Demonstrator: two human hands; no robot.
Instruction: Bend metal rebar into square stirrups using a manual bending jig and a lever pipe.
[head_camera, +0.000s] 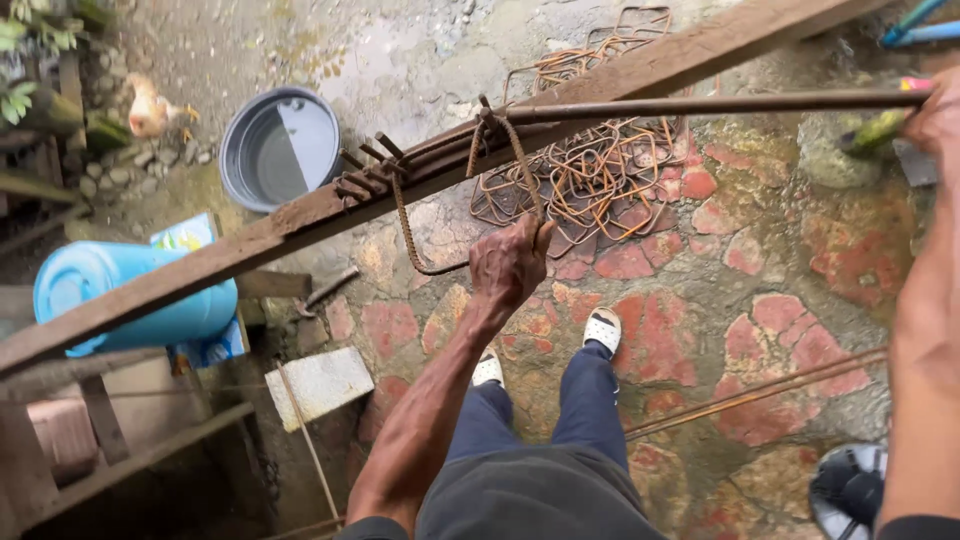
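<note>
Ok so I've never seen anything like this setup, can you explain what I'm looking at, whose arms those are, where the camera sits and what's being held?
This is one picture from a camera worn on a person's head, looking down, so you see their own two bare arms, dark trousers and white sandals.

The left hand grips a thin rusty ribbed steel rod bent into a loop. The loop hooks around short metal pegs set in a long rusty slanted beam.

The right hand, at the picture's edge, holds the end of a long straight rusty bar that reaches to those pegs. Its fingers are mostly out of view.

On the red and grey stone paving lies a pile of rusty bent wire squares. Nearby are a grey round basin of water, a blue plastic barrel on its side and a chicken.
</note>
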